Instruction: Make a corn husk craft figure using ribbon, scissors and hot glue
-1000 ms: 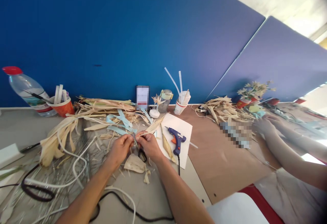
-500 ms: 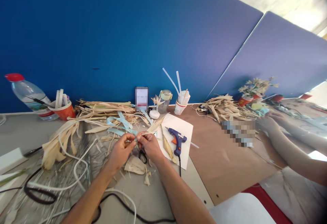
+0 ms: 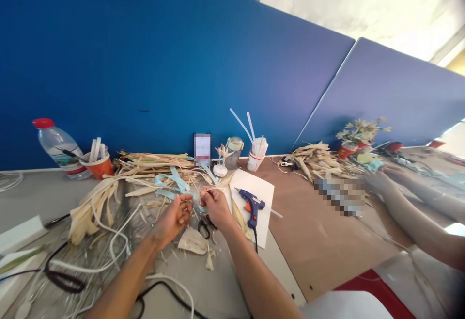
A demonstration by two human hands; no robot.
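My left hand [image 3: 175, 216] is raised over the table with its index finger stretched out and the other fingers loosely curled. Nothing shows clearly between them. Close by on its right, my right hand [image 3: 217, 206] pinches something small and thin, too fine to make out. Just beyond both hands lie light blue ribbon strips [image 3: 176, 179] among dry corn husks [image 3: 160, 161]. Black-handled scissors [image 3: 204, 229] rest below the right hand, partly hidden. A loose piece of husk [image 3: 193, 241] sits nearer to me.
A blue glue gun [image 3: 252, 206] lies on white paper [image 3: 267, 188] at right. Behind stand a phone [image 3: 202, 149], a jar [image 3: 234, 153], a cup with glue sticks [image 3: 255, 161] and a bottle [image 3: 60, 147]. Cables [image 3: 112, 231] loop at left. Another person's arms [image 3: 410, 212] reach in.
My left hand has come away from my right and its pinch has loosened. The right hand keeps its pinch. The view has tilted up slightly.
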